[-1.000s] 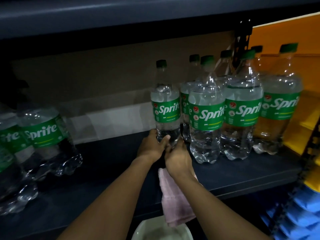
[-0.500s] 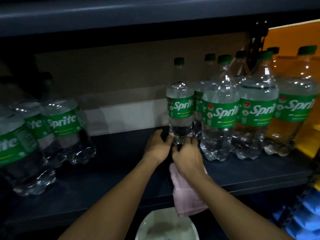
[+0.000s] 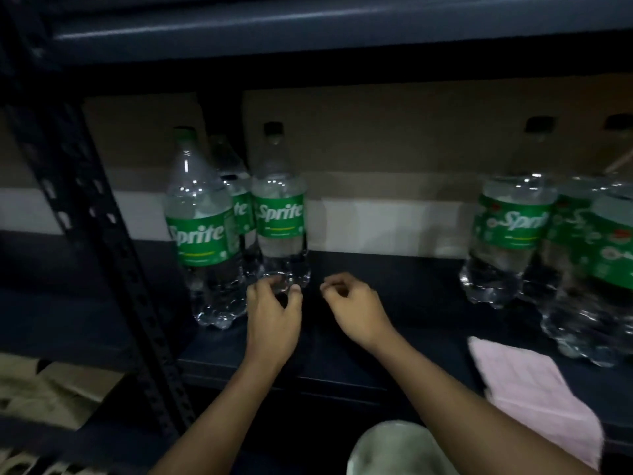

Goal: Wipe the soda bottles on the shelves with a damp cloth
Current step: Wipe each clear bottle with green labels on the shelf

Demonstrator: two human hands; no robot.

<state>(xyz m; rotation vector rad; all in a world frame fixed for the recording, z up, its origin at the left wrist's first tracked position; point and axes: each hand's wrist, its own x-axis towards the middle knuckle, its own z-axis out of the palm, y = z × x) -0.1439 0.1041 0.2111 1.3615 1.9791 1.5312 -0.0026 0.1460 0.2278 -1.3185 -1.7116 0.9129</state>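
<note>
The Sprite bottle (image 3: 279, 214) has been moved from the right cluster and now stands with the left group, toward the back of the shelf (image 3: 342, 358). The left hand (image 3: 274, 320) lightly grips its base. The right hand (image 3: 356, 306) is loosely curled and empty. The cloth (image 3: 534, 399) drapes over the front edge at right. This bottle appears finished.

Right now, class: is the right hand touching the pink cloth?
Apart. Head view: bare shelf shows between the right hand and the pink cloth.
</note>
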